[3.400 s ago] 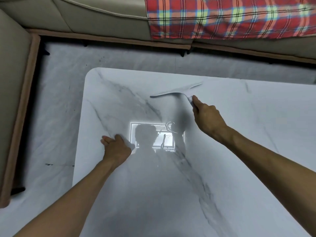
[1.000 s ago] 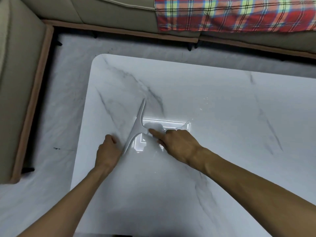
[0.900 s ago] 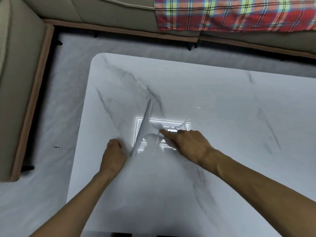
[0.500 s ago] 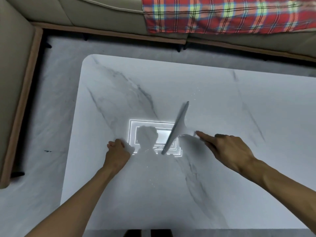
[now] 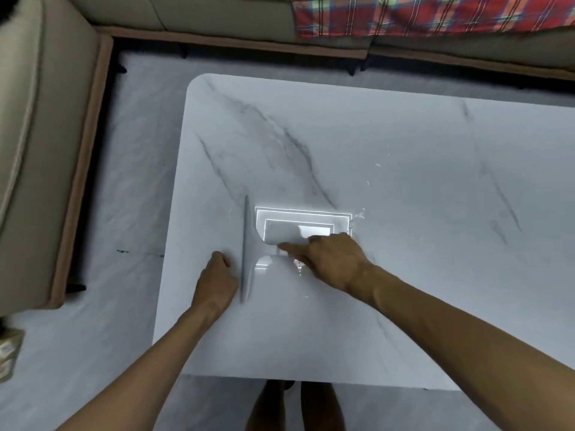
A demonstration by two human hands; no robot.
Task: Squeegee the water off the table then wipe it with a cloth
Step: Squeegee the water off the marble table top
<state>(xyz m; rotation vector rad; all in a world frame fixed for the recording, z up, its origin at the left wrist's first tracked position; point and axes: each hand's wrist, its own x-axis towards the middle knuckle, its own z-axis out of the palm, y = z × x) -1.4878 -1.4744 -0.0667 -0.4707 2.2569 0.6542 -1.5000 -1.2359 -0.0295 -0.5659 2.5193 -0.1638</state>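
Note:
The white marble table [image 5: 404, 144] fills the middle of the head view. A white squeegee [image 5: 247, 250] lies with its blade flat on the tabletop, running near to far. My right hand [image 5: 329, 259] grips its handle from the right. My left hand [image 5: 216, 279] rests fisted on the table just left of the blade, fingers curled, perhaps around a white cloth that I cannot make out. Small water drops [image 5: 378, 164] glint to the far right of the squeegee. A ceiling light's reflection [image 5: 303, 223] shines beside the blade.
A beige sofa [image 5: 40, 150] wraps the left and far sides, with a red plaid blanket [image 5: 435, 14] on its far part. Pale marble floor [image 5: 124, 188] lies between sofa and table. My legs [image 5: 295, 405] show below the near table edge.
My right hand has swept the squeegee leftward across the table, from the middle to right beside my left hand. The blade has turned near-to-far. The left hand has stayed put.

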